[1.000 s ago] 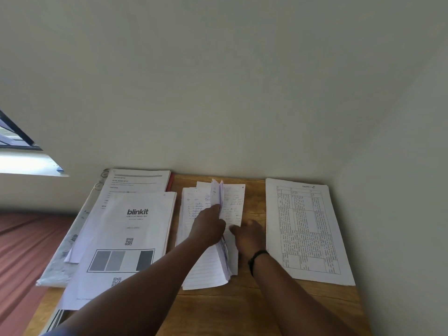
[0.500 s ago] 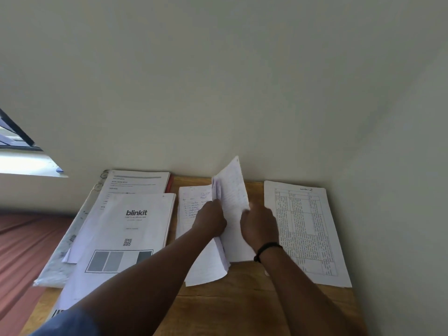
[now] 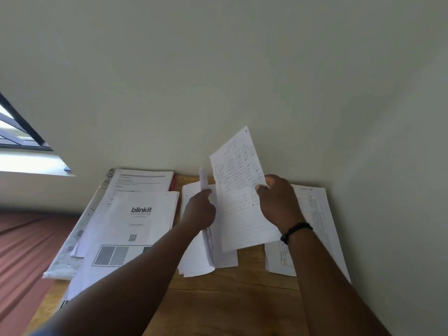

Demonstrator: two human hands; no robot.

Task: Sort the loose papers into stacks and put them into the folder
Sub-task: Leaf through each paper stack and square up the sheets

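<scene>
Currently the right hand [image 3: 278, 202] has its grip pinched on the right edge of a handwritten sheet [image 3: 238, 190], lifted and tilted above the bench [image 3: 218, 299]. The left hand [image 3: 200, 210] has its grip on raised pages of the handwritten stack [image 3: 194, 258] at the bench middle, near the far edge. A printed table sheet [image 3: 317, 214] lies flat at the right edge. A blinkit printout [image 3: 135, 226] tops the pile at the left edge, overlapping a red-edged folder [image 3: 173, 181] at the far left corner.

home room | wooden desk [image 3: 218, 301] | plain wall [image 3: 218, 69] | window [image 3: 17, 132]
</scene>
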